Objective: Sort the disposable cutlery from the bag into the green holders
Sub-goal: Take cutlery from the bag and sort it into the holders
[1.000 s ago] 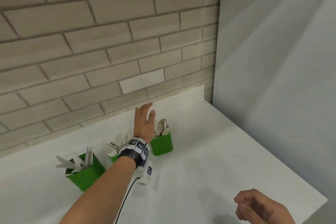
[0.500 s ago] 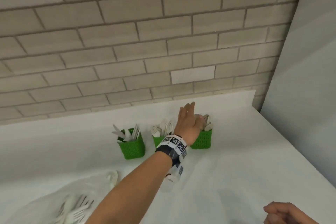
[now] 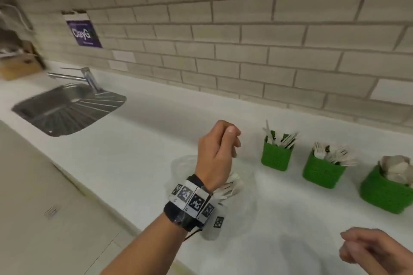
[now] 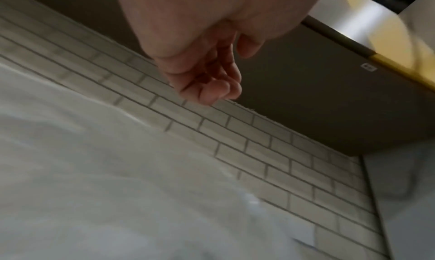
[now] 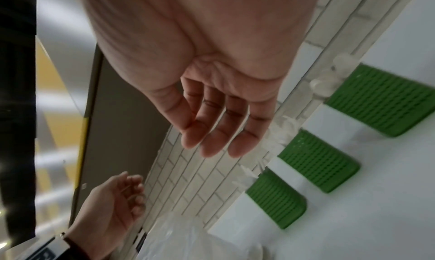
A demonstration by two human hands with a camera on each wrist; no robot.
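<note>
**Both hands empty above the bag, three holders lined up to the right**

Pale brick tiling (image 3: 245,35) backs the white table (image 3: 134,158) I am looking down on, with a steel sink (image 3: 64,107) and its tap (image 3: 89,78) off to the far side and a purple notice (image 3: 83,32) stuck on the wall. My left hand (image 3: 218,152) hangs over the clear plastic bag (image 3: 243,203), fingers (image 4: 219,89) loosely curled and holding nothing that I can see. White cutlery (image 3: 230,187) lies inside the bag, just under my wrist. My right hand (image 3: 371,250) sits low at the near edge, fingers (image 5: 212,133) relaxed and almost straight, also empty. To the right of the bag stand the three green holders in a row along the wall: the first holder (image 3: 276,156) with knives, I think, though they are blurred, the middle holder (image 3: 321,172) with forks, the last holder (image 3: 384,192) with spoons. All three are apart from each other and upright
</note>
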